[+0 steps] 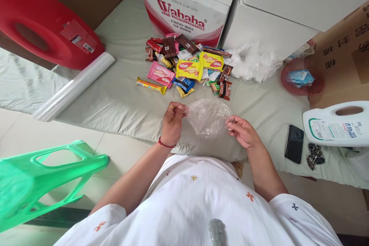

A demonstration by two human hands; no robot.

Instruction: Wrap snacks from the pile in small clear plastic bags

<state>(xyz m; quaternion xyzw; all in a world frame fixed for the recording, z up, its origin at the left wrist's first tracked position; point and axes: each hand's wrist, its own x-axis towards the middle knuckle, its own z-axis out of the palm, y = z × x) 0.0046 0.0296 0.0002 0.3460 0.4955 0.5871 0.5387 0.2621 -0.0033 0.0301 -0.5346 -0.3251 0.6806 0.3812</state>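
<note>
A clear plastic bag [208,118] is stretched between my two hands, above the front edge of the cloth-covered surface. My left hand [173,119] pinches its left side, a red string bracelet on the wrist. At the bag's right side my right hand [241,130] grips the film between thumb and fingers. Just beyond the bag lies a pile of wrapped snacks, among them yellow nabati packets [188,70], a pink nabati packet [161,74] and dark brown packets [170,47]. A thin yellow snack bar [151,85] rests at the pile's left edge.
Behind the snacks stands a Wahaha carton [184,11], with crumpled clear bags [252,63] to its right. On the left are a plastic roll [76,86], a red jug [49,19] and a green stool [54,177]. A phone [294,144], keys [315,156] and white bottle [337,123] lie right.
</note>
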